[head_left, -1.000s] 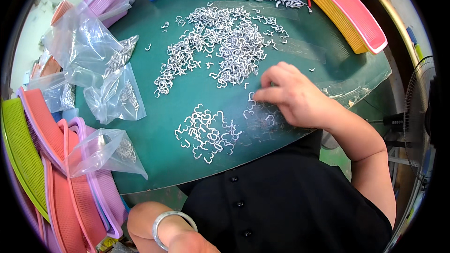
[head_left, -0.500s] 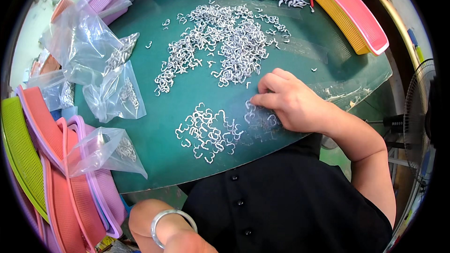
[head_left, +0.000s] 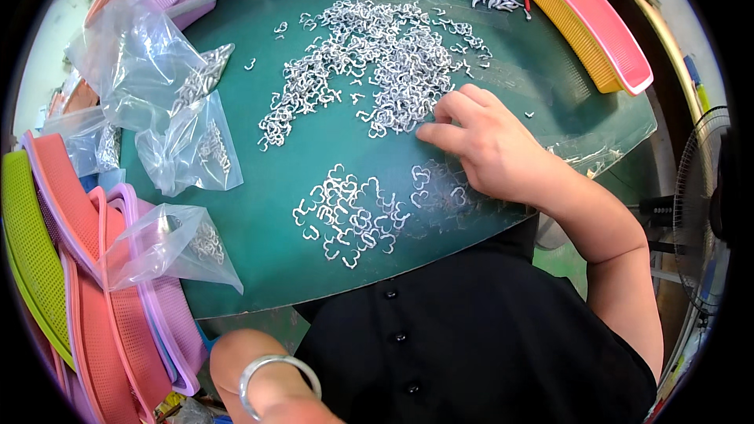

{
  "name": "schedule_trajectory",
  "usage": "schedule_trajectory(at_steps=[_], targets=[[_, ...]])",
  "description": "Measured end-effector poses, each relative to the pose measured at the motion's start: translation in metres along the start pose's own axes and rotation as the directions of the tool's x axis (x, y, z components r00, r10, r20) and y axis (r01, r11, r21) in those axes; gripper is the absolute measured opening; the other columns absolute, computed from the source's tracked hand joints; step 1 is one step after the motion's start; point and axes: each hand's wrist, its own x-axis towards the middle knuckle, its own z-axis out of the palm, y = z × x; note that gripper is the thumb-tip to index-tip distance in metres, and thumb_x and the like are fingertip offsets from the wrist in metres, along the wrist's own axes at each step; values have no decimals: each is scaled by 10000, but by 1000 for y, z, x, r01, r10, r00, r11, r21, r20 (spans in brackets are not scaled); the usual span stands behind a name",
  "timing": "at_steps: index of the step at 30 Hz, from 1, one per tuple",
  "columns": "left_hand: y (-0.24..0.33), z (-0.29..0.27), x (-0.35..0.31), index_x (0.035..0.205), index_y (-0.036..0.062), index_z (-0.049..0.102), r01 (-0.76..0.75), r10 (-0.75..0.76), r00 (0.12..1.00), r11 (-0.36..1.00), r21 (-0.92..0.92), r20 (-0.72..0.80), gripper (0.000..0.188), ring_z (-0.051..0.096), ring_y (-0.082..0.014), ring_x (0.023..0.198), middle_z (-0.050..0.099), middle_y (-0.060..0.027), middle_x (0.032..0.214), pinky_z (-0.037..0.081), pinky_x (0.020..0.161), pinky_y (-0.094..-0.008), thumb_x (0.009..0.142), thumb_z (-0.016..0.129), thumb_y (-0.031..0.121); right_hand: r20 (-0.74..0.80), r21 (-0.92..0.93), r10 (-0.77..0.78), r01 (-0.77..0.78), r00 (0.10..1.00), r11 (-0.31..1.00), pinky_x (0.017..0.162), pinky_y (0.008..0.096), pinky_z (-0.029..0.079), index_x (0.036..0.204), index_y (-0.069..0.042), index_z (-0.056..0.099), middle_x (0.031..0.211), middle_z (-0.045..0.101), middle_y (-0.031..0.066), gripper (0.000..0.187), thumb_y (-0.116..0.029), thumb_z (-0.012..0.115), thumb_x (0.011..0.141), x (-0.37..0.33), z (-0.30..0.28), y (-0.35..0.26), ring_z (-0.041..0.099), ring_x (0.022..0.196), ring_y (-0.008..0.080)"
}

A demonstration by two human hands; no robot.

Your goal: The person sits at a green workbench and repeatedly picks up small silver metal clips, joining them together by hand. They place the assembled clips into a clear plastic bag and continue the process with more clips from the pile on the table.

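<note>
Hook pile (head_left: 377, 63) spread on green mat (head_left: 259, 228), just beyond right hand (head_left: 491, 145); fingertips (head_left: 428, 132) extended, touching pile's near edge, pinch unclear. Left hand (head_left: 267, 381) far below mat edge, grip hidden. Small sorted cluster (head_left: 349, 216) nearer body than pile.

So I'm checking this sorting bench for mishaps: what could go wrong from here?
1. The right hand rests at the edge of the big pile of metal hooks; a sweep might mix it into the small pile beside it.
2. The small pile lies near the table front edge, so hooks could slide off.
3. The open plastic bags could spill.
</note>
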Motion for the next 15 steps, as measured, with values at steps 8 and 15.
schedule_trajectory(at_steps=[8, 15], targets=[[-20, -8, -12, 1188, 11, 580, 30, -45, 989, 994, 107, 143, 312, 505, -260, 1174, 592, -122, 1231, 385, 1007, -462, 948, 490, 191, 88, 32, -28, 26, 996, 999, 800, 355, 424, 1058, -63, 673, 867, 513, 84, 392, 18, 577, 687, 6, 5, -3, 493, 841, 266], [-3, 2, -12, 1237, 5, 555, -45, 42, 999, 985, 164, 20, 343, 435, -295, 1277, 532, -147, 1338, 344, 1047, -487, 954, 471, 181, 106, -6, -25, 26, 994, 1000, 818, 356, 419, 1089, -56, 676, 877, 521, 98, 404, -14, 587, 697, 16, 4, -6, 495, 881, 266]])
